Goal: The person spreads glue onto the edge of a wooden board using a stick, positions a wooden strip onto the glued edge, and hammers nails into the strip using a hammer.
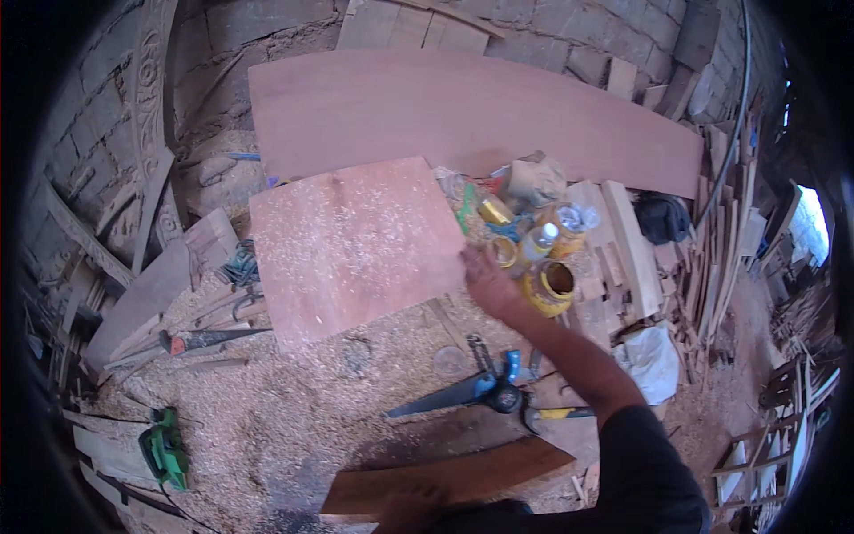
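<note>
You can read no text, label, brand, number or sign on anything here, anywhere in the frame.

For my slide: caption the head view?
Right hand at edge of shavings-strewn board; left hand at brown plank.

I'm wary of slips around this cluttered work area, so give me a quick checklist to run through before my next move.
1. Right hand at the square panel: ok, at its right edge.
2. Left hand holding the brown board firmly: cannot tell, the hand is dim and at the lower rim.
3. Panel surface swept: not ok, wood shavings are scattered over it.
4. Handsaw blade clear of both hands: ok, it lies apart from them.
5. Yellow jar near the right forearm closed: not ok, its mouth is open.
</note>
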`<state>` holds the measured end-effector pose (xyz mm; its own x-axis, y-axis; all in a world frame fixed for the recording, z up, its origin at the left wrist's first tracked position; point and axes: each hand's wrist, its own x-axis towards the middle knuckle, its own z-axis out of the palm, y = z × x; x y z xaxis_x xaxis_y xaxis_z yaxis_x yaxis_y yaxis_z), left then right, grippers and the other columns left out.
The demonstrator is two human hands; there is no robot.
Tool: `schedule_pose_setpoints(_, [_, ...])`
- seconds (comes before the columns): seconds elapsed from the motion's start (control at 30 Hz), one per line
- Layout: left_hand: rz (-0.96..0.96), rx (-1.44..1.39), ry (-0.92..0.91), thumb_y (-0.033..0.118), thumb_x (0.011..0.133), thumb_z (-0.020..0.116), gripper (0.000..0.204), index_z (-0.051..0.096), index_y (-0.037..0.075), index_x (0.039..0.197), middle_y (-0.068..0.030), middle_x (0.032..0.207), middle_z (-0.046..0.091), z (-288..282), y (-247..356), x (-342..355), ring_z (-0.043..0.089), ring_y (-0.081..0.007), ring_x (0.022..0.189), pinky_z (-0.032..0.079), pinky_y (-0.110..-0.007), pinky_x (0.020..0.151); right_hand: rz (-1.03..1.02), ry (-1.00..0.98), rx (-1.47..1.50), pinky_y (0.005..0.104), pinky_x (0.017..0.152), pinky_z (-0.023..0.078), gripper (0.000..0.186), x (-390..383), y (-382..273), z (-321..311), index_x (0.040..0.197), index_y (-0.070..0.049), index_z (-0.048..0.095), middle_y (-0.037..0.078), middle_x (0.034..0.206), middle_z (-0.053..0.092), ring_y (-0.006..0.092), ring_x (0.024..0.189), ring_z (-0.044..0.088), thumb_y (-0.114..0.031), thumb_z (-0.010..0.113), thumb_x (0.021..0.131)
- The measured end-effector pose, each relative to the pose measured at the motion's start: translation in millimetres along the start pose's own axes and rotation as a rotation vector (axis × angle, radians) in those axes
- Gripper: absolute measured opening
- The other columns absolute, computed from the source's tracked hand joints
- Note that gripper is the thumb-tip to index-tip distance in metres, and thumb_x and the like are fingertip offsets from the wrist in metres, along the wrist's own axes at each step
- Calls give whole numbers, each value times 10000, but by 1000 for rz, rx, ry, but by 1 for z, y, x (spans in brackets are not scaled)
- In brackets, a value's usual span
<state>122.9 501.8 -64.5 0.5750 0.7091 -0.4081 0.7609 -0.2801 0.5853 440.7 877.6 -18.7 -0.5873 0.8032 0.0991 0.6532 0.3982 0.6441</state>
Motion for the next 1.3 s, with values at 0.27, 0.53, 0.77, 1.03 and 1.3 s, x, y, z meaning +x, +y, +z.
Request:
schedule_pose_setpoints(0.27, [-86, -892, -54, 453, 960, 639, 642, 508, 35, 1430, -145, 1332, 621, -75, -58, 19, 628, -302, 1181, 467, -427, 1043, 57, -545, -118, 590, 1115, 257, 250, 30, 69, 56, 1003, -124, 800, 48, 1026, 760, 273, 1143, 625, -227, 590, 914])
schedule_pose_setpoints(0.53, [-12, -2138, 722, 243, 937, 721, 446, 551, 90, 1319, -98, 1288, 600, -158, -128, 243, 575, -306, 1214, 511, -491, 1050, 136, -356, -59, 441, 818, 440, 165, 28, 70, 58, 942, -193, 791, 33, 952, 707, 240, 962, 673, -239, 653, 864])
schedule_pose_setpoints(0.77, [-102, -2098, 1019, 199, 989, 648, 336, 583, 34, 1275, -82, 1281, 630, -200, -114, 232, 547, -301, 1271, 473, -480, 1117, 190, -521, 22, 412, 775, 455, 154, 26, 86, 29, 959, -195, 796, 6, 983, 747, 213, 1004, 695, -199, 674, 864])
schedule_pose_setpoints(1.03, [118, -2012, 1190, 166, 1008, 612, 357, 573, -26, 1306, -146, 1349, 620, -216, -142, 120, 576, -279, 1273, 461, -422, 1135, 223, -616, 196, 518, 813, 506, 217, 34, 71, 51, 1045, -164, 792, 76, 1090, 754, 283, 1016, 713, -204, 651, 885])
schedule_pose_setpoints(1.3, [394, -2063, 1363, 75, 1021, 559, 328, 547, -80, 1309, -229, 1353, 606, -177, -231, -5, 572, -320, 1293, 444, -460, 1164, 237, -583, 288, 488, 730, 557, 236, 36, 71, 52, 1055, -128, 789, 109, 1083, 762, 288, 1017, 729, -217, 651, 886])
